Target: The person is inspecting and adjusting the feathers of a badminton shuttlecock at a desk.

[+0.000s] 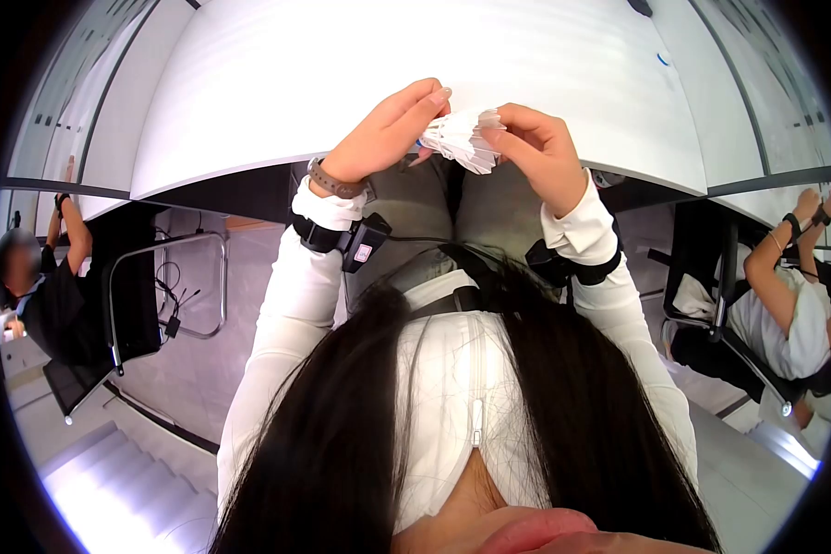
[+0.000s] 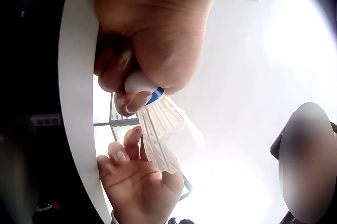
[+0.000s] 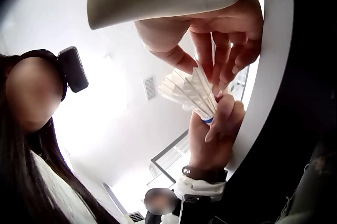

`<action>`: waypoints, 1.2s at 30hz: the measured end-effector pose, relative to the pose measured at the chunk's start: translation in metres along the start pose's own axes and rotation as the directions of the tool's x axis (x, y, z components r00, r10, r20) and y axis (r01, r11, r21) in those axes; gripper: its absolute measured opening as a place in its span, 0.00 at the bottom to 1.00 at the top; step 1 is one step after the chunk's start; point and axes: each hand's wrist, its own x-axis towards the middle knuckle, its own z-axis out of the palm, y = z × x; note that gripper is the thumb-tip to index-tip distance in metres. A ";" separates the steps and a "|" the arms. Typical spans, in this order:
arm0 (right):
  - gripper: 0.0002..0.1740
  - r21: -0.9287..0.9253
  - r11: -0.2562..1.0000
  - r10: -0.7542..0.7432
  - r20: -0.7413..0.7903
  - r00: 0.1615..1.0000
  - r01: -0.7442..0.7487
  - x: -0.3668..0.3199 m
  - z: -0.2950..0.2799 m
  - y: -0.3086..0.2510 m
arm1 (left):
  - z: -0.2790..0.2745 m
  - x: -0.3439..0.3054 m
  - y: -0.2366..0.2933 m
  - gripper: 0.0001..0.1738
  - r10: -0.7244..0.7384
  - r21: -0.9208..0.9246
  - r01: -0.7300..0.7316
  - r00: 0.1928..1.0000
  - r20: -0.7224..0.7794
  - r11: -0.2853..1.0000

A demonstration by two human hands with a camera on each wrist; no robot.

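Observation:
A white feather shuttlecock (image 1: 466, 140) lies sideways between the two hands, just over the table's near edge. My left hand (image 1: 390, 129) grips its rounded base, with the thumb and fingers around it. In the left wrist view a blue band (image 2: 155, 96) shows where the base meets the feathers. The open feather skirt (image 3: 185, 88) points toward my right hand (image 1: 540, 152). That hand's thumb lies on the skirt's rim, and its forefinger is at the far side of the feathers, pinching the edge. The other right fingers are loosely bent.
The white table (image 1: 415, 55) stretches ahead, with partitions at both sides. A small blue curved mark (image 1: 663, 59) and a dark object (image 1: 640, 7) are toward its far right. Another person (image 1: 42, 295) sits at the left, one more (image 1: 785, 305) at the right, near metal-framed chairs.

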 end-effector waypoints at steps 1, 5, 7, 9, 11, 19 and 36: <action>0.10 0.007 1.000 -0.005 -0.010 1.000 0.005 0.000 -0.002 0.000 | -0.001 0.000 -0.001 0.17 0.010 -0.001 -0.010 1.000 0.008 1.000; 0.10 -0.089 0.995 -0.042 -0.050 0.998 0.037 -0.001 0.000 0.005 | 0.001 0.000 -0.001 0.17 -0.007 0.003 0.007 1.000 -0.018 1.000; 0.10 -0.197 0.979 -0.073 -0.069 0.995 0.058 0.000 0.003 0.007 | 0.002 0.000 0.000 0.17 -0.006 0.001 0.006 1.000 -0.023 1.000; 0.10 -0.188 0.980 -0.083 -0.062 0.995 0.070 0.001 0.002 0.005 | 0.000 0.001 -0.003 0.17 0.009 -0.001 -0.009 1.000 0.008 1.000; 0.10 -0.215 0.974 -0.080 -0.057 0.995 0.066 0.001 0.000 -0.001 | -0.001 0.001 -0.004 0.17 0.010 -0.001 -0.010 1.000 0.019 1.000; 0.10 -0.440 0.889 -0.178 -0.066 0.982 0.131 -0.005 -0.030 -0.037 | -0.003 0.000 -0.002 0.16 0.001 0.044 -0.003 0.999 0.034 0.999; 0.06 -0.448 0.875 -0.225 -0.045 0.973 0.181 -0.001 -0.004 -0.018 | -0.003 0.001 -0.004 0.18 0.018 -0.007 -0.018 0.997 0.077 1.000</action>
